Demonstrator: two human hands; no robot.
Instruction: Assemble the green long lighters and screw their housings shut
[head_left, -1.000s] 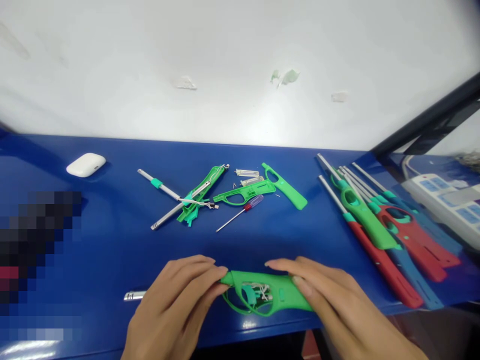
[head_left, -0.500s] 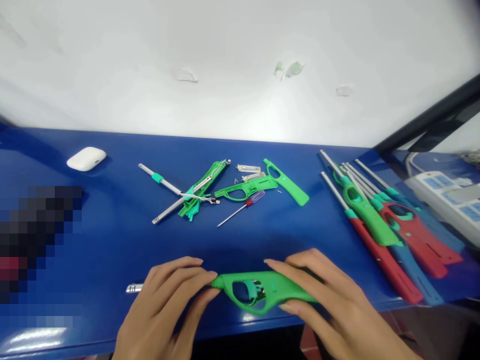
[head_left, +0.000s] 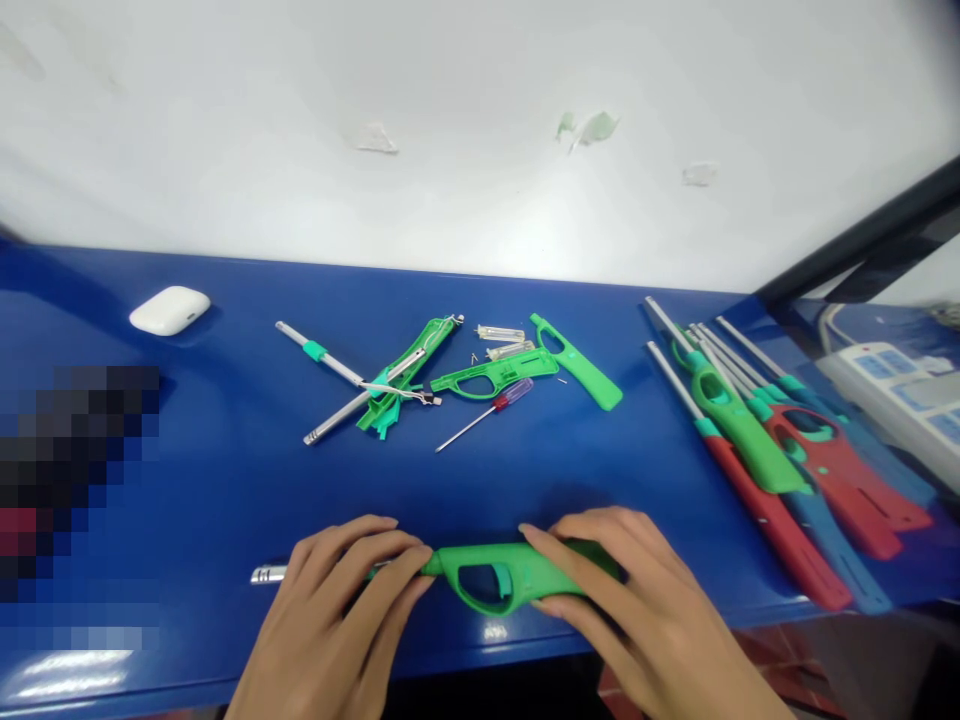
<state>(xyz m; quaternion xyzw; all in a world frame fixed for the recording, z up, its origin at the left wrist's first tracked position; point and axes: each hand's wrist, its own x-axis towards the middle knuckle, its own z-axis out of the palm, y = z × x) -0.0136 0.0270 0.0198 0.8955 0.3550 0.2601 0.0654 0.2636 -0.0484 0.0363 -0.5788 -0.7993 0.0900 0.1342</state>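
A green long-nosed gas lighter point(head_left: 480, 570) lies level across both hands, just over the front of the blue table. My left hand point(head_left: 349, 590) is closed round its neck, where the metal tube joins the body; the tube's silver tip sticks out to the left. My right hand point(head_left: 622, 580) grips the handle end between thumb and fingers. A teal trigger shows in the finger loop. Beyond the hands lies a screwdriver point(head_left: 513, 394) with a clear and red handle, beside an open green half shell point(head_left: 495, 376) and another green shell point(head_left: 581, 372).
Metal lighter tubes point(head_left: 334, 362) with white wires lie over a green shell at centre left. Clear fuel tanks point(head_left: 501, 334) and tiny screws sit behind. Several whole lighters point(head_left: 750, 430) are piled at right, near a white power strip point(head_left: 892, 375). A white case point(head_left: 171, 311) stands at left.
The green shell has closed over the neck and trigger: the inner parts seen in the loop are now covered. My right hand has shifted slightly left along the handle.
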